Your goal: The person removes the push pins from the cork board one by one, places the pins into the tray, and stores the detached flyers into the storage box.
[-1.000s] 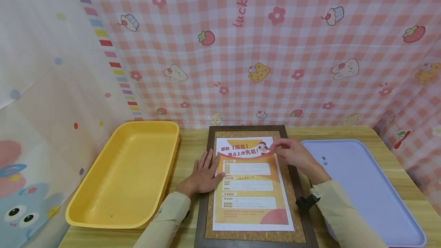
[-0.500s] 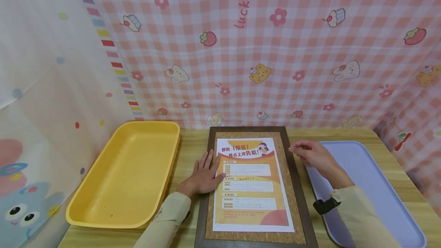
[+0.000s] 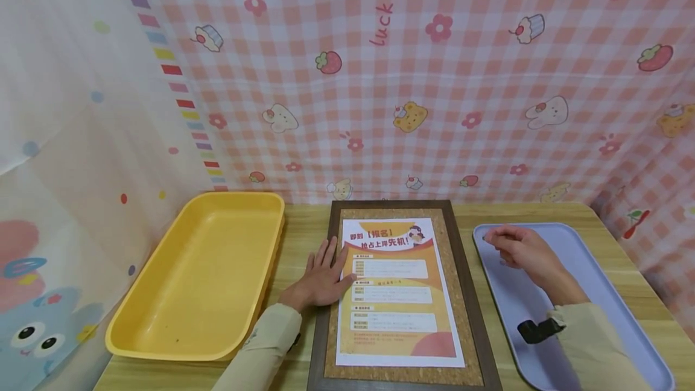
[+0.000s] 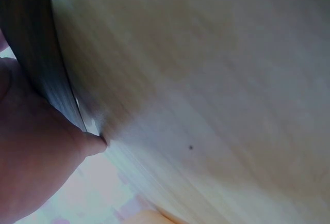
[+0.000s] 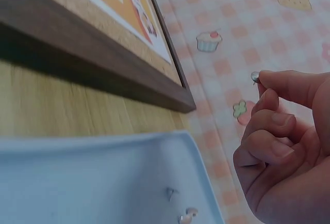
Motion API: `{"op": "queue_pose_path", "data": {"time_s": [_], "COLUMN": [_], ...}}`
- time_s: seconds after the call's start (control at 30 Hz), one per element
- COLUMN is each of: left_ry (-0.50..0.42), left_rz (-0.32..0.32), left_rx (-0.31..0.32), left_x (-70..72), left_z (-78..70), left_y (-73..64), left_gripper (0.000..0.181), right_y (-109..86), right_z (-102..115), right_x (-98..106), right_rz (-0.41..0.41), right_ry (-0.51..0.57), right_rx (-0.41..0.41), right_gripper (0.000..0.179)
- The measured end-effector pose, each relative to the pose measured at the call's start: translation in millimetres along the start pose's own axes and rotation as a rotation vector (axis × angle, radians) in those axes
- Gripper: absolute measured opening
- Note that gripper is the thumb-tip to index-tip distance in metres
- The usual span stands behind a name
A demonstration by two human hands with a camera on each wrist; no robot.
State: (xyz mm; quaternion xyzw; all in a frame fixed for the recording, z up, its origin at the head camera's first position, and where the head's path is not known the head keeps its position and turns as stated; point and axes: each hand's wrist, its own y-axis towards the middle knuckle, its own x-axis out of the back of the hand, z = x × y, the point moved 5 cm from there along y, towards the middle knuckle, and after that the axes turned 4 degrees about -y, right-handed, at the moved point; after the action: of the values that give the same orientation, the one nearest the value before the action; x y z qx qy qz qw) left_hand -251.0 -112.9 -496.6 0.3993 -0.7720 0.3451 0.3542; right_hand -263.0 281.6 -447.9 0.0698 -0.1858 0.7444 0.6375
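In the right wrist view, a small silver thumbtack (image 5: 255,77) is pinched between the thumb and index finger of my right hand (image 5: 289,131), with the other fingers curled. The head view has this hand (image 3: 529,255) over the far left part of the lavender tray (image 3: 575,306). Loose thumbtacks (image 5: 171,193) lie in that tray. My left hand (image 3: 321,279) rests with spread fingers on the left side of a dark-framed corkboard (image 3: 471,318), fingertips on the edge of a printed orange-and-white poster (image 3: 399,312). The poster lies flat on the cork.
A deep yellow tray (image 3: 112,333) stands left of the corkboard on the wooden table (image 3: 301,222). A pink checked cloth (image 3: 380,77) hangs directly behind the table. A white patterned cloth (image 3: 60,137) borders the left side.
My right hand has moved from the poster's upper right corner rightward to above the lavender tray, pinching the thumbtack. My left hand has stayed on the board.
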Motion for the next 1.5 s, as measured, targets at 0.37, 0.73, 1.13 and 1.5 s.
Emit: {"op": "queue_pose_path", "data": {"time_s": [0.37, 0.73, 1.13, 1.5], "left_ry": [0.016, -0.002, -0.005, 0.001], "left_rz": [-0.004, -0.007, -0.023, -0.020], "left_rx": [0.005, 0.003, 0.022, 0.018], "left_x": [1.4, -1.1, -5.6, -4.1], "left_z": [-2.1, 2.0, 7.1, 6.0], "left_y": [-1.6, 1.0, 6.3, 3.9], "left_gripper": [0.072, 0.072, 0.075, 0.076], "right_y": [-10.5, -11.8, -15.3, -10.7], "right_z": [-17, -43, -71, -87], "right_x": [30, 50, 60, 60], "right_rz": [-0.078, -0.137, -0.172, -0.161], "right_ry": [-0.011, -0.023, -0.078, -0.054], "right_rx": [-0.009, -0.043, -0.144, -0.214], "right_gripper": [0.017, 0.018, 0.017, 0.016]}}
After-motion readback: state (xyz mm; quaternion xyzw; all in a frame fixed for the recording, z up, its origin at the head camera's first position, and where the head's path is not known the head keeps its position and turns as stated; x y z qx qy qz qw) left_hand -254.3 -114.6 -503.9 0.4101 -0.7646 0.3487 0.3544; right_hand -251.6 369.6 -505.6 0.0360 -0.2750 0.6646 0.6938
